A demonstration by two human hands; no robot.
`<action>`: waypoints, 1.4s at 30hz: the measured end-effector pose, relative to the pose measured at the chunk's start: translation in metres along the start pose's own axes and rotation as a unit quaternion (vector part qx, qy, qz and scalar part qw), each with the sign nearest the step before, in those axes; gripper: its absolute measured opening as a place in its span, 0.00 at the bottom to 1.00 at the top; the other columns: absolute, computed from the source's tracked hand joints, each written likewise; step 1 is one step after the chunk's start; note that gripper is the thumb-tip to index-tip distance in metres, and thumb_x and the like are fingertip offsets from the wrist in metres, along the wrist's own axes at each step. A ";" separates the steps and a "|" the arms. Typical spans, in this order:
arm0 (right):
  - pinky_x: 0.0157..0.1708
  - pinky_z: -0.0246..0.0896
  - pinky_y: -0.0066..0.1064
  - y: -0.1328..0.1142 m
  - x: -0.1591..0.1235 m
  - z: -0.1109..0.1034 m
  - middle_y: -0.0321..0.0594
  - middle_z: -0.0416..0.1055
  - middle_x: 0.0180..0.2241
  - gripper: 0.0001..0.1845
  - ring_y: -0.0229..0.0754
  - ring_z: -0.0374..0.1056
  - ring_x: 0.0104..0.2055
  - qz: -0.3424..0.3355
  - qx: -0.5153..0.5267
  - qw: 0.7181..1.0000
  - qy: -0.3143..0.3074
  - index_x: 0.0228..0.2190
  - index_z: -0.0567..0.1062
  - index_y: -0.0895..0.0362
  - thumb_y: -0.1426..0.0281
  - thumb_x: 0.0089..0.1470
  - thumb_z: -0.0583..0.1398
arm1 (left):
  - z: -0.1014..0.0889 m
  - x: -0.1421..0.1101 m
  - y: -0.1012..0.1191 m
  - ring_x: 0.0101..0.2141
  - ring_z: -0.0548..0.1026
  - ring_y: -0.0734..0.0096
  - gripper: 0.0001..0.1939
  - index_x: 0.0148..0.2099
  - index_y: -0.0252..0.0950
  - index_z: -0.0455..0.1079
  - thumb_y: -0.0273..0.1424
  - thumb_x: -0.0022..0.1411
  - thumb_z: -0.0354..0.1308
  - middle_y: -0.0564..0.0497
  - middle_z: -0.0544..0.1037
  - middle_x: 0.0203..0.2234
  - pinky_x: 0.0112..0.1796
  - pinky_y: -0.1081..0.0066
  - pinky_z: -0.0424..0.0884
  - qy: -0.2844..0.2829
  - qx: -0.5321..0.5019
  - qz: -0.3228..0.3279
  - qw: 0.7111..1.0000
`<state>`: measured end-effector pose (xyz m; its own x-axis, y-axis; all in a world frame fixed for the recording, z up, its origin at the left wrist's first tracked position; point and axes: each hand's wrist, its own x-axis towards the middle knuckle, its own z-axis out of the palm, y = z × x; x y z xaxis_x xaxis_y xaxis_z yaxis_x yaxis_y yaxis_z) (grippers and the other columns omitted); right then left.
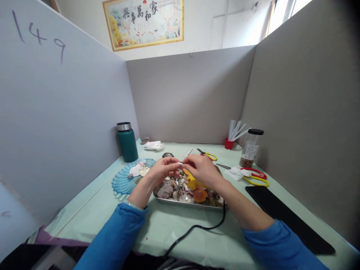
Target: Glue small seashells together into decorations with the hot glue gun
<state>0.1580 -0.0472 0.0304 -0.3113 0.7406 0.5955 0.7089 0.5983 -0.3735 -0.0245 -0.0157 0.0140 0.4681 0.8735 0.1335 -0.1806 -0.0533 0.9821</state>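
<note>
Above the metal tray [182, 203], my left hand [161, 170] and right hand [201, 169] pinch a small white piece [180, 163] between narrowed fingertips; if my grip slackens, it could drop among the tray's shells [165, 192] and get lost.

Grey partitions [191, 101] border a pale green table [157, 223], with a gold-edged poster [143, 24] and bright window [298, 8] beyond

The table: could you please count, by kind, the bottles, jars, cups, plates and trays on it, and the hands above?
Bottle: 1
Jar: 1
Red cup: 1
Blue plate: 1
Metal tray: 1
Hands: 2 (left hand, right hand)
Total: 7
</note>
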 end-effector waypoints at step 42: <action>0.20 0.56 0.24 0.021 -0.003 0.006 0.35 0.71 0.27 0.11 0.32 0.60 0.19 0.126 0.340 0.932 -0.028 0.35 0.70 0.57 0.68 0.54 0.50 | 0.000 0.003 -0.004 0.20 0.70 0.77 0.14 0.33 0.31 0.71 0.37 0.47 0.64 0.49 0.76 0.25 0.25 0.74 0.68 0.069 0.129 0.035 0.989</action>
<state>0.1702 -0.0348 0.0166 -0.2360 0.8869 0.3972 0.2059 0.4451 -0.8715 -0.0227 -0.0131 0.0109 0.3370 0.9199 0.2006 0.0261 -0.2221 0.9747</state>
